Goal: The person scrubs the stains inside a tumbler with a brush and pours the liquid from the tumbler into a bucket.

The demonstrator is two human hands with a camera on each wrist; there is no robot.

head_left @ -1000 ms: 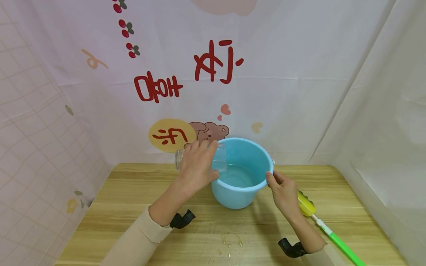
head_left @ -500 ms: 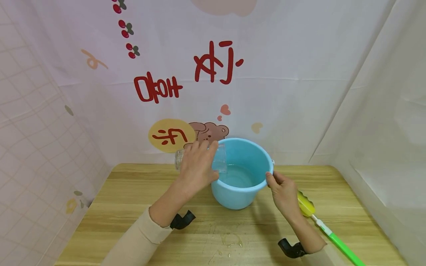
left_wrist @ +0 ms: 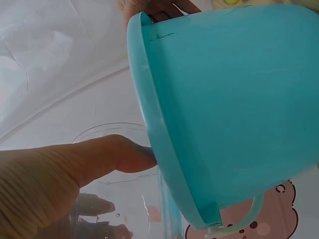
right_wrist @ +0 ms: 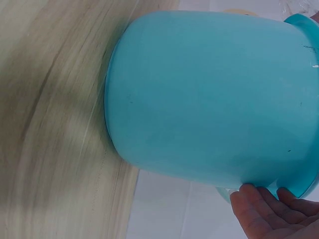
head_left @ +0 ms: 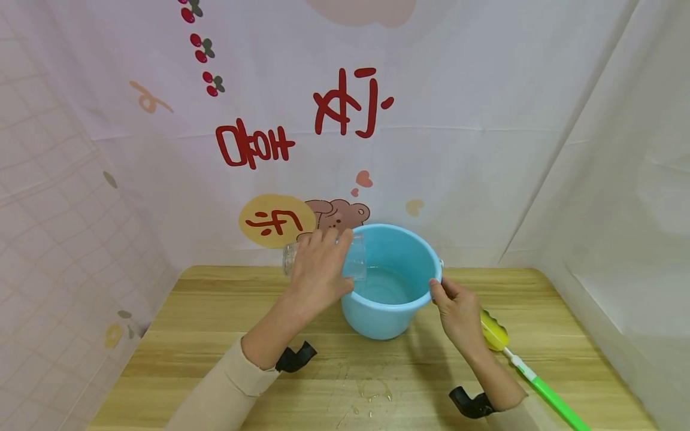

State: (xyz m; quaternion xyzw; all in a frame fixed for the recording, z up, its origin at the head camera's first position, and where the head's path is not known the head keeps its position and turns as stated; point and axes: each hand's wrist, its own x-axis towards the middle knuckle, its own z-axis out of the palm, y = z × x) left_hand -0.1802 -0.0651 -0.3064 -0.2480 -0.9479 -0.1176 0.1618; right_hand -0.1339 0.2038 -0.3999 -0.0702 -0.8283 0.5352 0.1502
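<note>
A light blue bucket [head_left: 380, 323] stands on the wooden table with some water [head_left: 384, 285] in its bottom. My left hand [head_left: 318, 269] grips a clear glass [head_left: 356, 257], tipped on its side with its mouth over the bucket's left rim. In the left wrist view the thumb [left_wrist: 119, 154] lies along the glass and reaches the bucket's rim. My right hand [head_left: 460, 311] holds the bucket's right rim, thumb on top and fingers below. The right wrist view shows those fingers [right_wrist: 259, 206] against the bucket's outer wall.
A yellow brush head [head_left: 495, 332] on a bright green handle [head_left: 560, 404] lies on the table [head_left: 215, 335] to the right. Small puddles of water [head_left: 374, 389] wet the wood in front of the bucket. A white printed cloth [head_left: 458, 90] hangs behind.
</note>
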